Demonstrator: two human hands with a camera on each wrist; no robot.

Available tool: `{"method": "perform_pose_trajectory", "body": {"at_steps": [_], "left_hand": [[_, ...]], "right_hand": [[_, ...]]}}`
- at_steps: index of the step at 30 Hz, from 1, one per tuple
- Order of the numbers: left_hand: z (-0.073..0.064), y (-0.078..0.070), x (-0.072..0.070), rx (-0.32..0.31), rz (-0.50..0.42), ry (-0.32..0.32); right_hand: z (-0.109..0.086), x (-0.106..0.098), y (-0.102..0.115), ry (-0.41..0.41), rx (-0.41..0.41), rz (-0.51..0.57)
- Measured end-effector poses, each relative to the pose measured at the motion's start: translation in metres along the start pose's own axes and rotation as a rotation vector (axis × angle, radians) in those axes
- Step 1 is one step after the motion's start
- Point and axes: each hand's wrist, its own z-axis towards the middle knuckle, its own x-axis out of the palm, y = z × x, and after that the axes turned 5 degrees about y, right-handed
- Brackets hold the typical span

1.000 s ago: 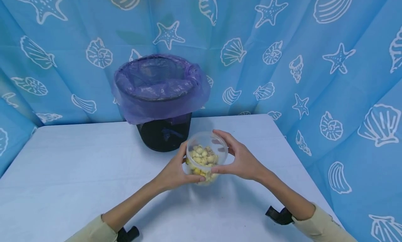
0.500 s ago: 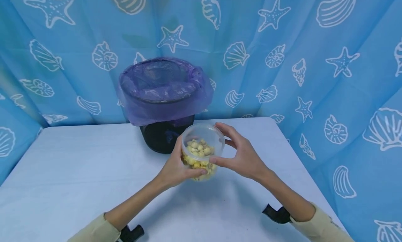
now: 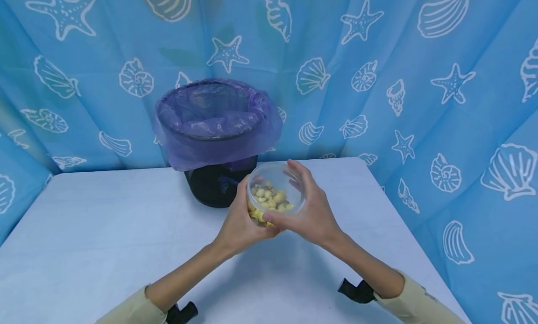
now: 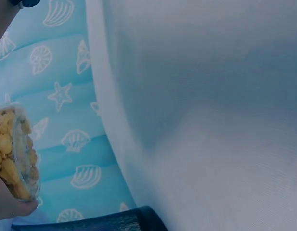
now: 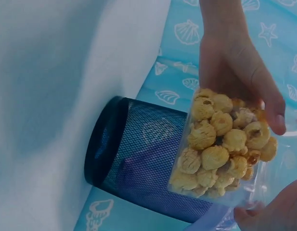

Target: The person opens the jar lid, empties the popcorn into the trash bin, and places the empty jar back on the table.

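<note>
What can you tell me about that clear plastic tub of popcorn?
The clear plastic tub is round, and no lid shows. Yellowish popcorn fills its lower part, leaving space above. It is held roughly upright off the white tabletop, in front of the mesh wastebasket. The left hand grips its left side; the right hand grips its right side.
</note>
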Motion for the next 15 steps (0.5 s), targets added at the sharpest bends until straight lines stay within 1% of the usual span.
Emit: {"method": "perform_pose_trajectory", "body": {"at_steps": [4, 7, 11, 15], "left_hand": [[-0.001, -0.001, -0.003, 0.031, 0.029, 0.010], [-0.001, 0.000, -0.005, 0.052, 0.019, 0.031], [-0.001, -0.001, -0.009, 0.050, -0.005, 0.079], [0.000, -0.001, -0.013, 0.025, -0.036, 0.133]], "right_hand": [[0.001, -0.003, -0.002, 0.018, -0.040, 0.013], [0.000, -0.004, -0.004, 0.039, -0.049, 0.042], [0.000, -0.007, -0.009, 0.074, -0.070, 0.075], [0.000, -0.009, -0.011, 0.113, -0.084, 0.105]]}}
